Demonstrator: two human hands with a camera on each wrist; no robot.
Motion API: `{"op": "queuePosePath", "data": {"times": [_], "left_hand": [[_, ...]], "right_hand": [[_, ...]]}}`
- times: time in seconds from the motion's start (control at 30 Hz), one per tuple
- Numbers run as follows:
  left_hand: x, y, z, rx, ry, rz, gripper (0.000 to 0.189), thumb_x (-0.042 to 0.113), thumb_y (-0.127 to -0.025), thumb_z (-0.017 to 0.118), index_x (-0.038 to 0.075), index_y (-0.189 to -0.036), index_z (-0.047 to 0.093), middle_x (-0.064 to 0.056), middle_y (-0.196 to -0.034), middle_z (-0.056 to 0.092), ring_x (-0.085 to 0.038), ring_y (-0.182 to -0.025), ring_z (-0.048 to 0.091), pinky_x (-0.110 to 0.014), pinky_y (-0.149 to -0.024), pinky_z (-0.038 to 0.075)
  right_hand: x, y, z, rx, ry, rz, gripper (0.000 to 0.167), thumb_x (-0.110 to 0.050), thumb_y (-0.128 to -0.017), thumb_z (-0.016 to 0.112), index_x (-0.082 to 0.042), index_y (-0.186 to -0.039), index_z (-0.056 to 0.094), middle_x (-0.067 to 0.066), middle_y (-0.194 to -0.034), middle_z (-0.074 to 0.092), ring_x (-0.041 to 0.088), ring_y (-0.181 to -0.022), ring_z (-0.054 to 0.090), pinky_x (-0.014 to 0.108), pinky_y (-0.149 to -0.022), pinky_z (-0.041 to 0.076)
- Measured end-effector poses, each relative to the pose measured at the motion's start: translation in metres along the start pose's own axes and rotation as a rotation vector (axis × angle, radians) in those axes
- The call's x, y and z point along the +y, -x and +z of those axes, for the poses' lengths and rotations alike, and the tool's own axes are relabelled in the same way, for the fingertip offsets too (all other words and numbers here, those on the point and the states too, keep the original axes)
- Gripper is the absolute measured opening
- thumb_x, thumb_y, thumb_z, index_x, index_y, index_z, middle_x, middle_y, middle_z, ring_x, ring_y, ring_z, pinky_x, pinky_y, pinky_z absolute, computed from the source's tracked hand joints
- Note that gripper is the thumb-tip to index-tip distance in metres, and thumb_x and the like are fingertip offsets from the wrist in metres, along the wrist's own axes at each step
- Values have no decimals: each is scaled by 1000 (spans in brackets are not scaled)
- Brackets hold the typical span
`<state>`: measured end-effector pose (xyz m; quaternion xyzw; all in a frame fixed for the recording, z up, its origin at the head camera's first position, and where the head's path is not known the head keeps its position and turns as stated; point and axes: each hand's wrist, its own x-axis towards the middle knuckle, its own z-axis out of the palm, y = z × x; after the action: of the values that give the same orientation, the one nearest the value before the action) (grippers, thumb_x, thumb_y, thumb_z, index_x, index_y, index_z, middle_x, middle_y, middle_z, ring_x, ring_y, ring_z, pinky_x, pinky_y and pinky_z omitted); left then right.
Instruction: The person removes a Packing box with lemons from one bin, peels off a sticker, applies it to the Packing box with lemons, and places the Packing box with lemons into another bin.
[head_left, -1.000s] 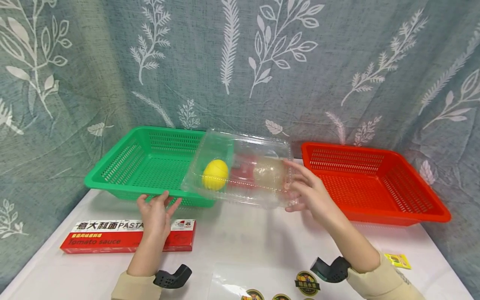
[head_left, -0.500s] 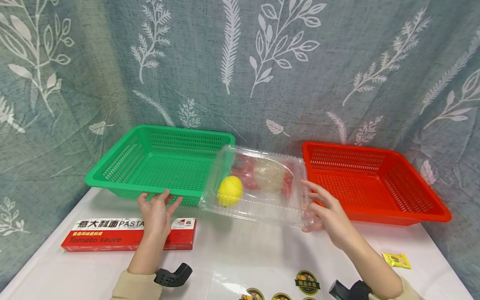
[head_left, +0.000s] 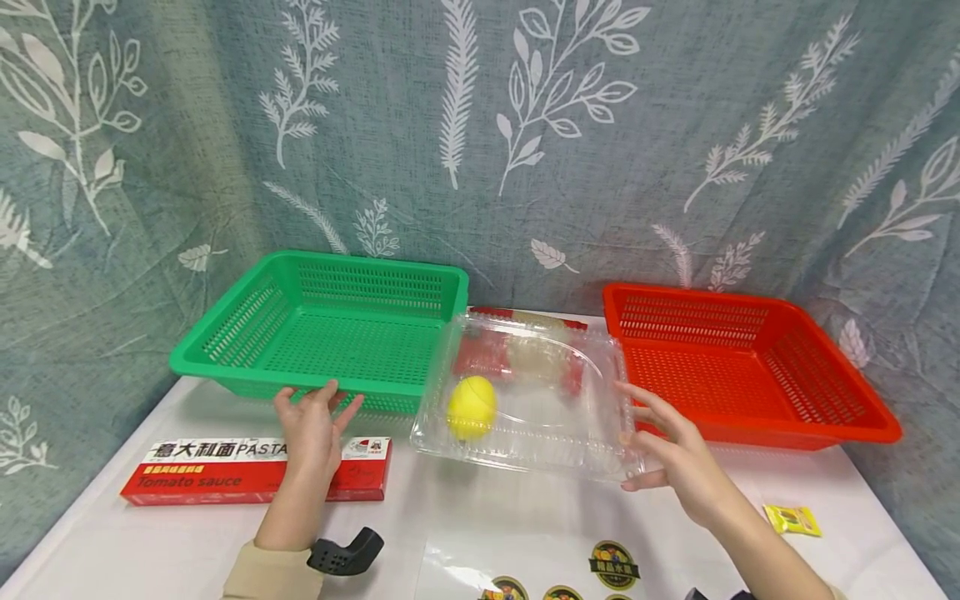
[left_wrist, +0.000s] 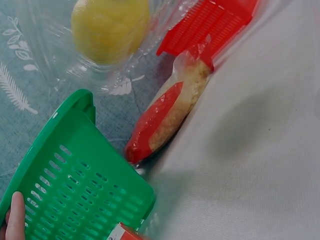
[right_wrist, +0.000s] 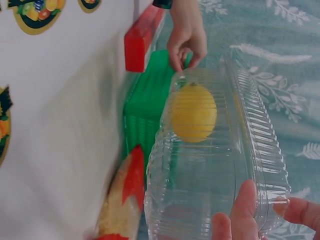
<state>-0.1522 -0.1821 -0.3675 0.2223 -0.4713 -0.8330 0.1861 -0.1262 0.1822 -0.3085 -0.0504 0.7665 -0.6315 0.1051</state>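
Observation:
My right hand (head_left: 686, 462) grips the right end of a clear plastic clamshell container (head_left: 551, 425), thumb on one side and fingers on the other. Inside, at its left end, lies a yellow lemon (head_left: 472, 407). The container is held above the table, tilted, and overlaps the corner of the green basket (head_left: 232, 377) in the head view. My left hand (head_left: 311, 425) pinches the front rim of that basket; in the right wrist view its thumb and fingers (right_wrist: 176, 59) close over the rim. Through the clear plastic shows a red-and-clear bag of grainy food (left_wrist: 167, 117) lying on the table.
A red basket (head_left: 750, 427) stands at the right. The red-and-white pasta box (head_left: 217, 479) lies in front of the green basket, under my left forearm. Near the front edge is a sheet of round fruit stickers (head_left: 613, 565), with a small yellow packet (head_left: 793, 520) farther right.
My right hand has brought the container with the lemon right, down and nearer, away from over the green basket. The left hand has stayed at the basket's rim.

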Motion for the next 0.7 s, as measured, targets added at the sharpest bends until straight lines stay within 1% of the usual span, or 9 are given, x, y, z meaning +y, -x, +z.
{"op": "queuePosePath", "data": {"times": [0.17, 0.23, 0.43, 0.6, 0.7], "left_hand": [[0, 0, -1, -3, 3, 2, 41, 4, -94, 43, 10, -121, 13, -4, -102, 36, -13, -87, 48, -26, -78, 52], [0, 0, -1, -2, 3, -1, 41, 4, -94, 43, 10, -122, 13, -4, -102, 36, -13, -87, 47, -26, -78, 52], [1, 0, -1, -13, 7, 0, 42, 4, -94, 43, 10, -123, 13, -4, -102, 36, -12, -86, 48, -26, -78, 52], [0, -1, -3, -25, -9, 4, 44, 5, -95, 43, 9, -126, 12, -4, -105, 36, -15, -90, 47, -27, -78, 52], [0, 0, -4, -28, -17, 2, 45, 6, -95, 43, 9, -127, 11, -4, -106, 36, -15, -92, 47, -26, -78, 52]], "right_hand": [[6, 4, -1, -11, -15, 9, 56, -3, -85, 50, -11, -138, 36, 24, -133, 30, 28, -82, 55, 44, -58, 54], [8, 5, -2, -10, -17, 9, 56, -3, -84, 50, -12, -138, 36, 25, -133, 30, 28, -80, 54, 44, -58, 54], [16, 8, -3, 2, -18, 12, 57, -1, -84, 50, -11, -138, 37, 25, -136, 28, 29, -85, 52, 44, -57, 54], [26, 8, -2, 11, -17, 20, 56, 0, -84, 49, -10, -138, 37, 25, -137, 27, 33, -93, 49, 44, -57, 54], [32, 7, -1, 6, -20, 22, 56, 1, -84, 48, -9, -138, 37, 25, -137, 27, 33, -92, 49, 43, -57, 54]]}}
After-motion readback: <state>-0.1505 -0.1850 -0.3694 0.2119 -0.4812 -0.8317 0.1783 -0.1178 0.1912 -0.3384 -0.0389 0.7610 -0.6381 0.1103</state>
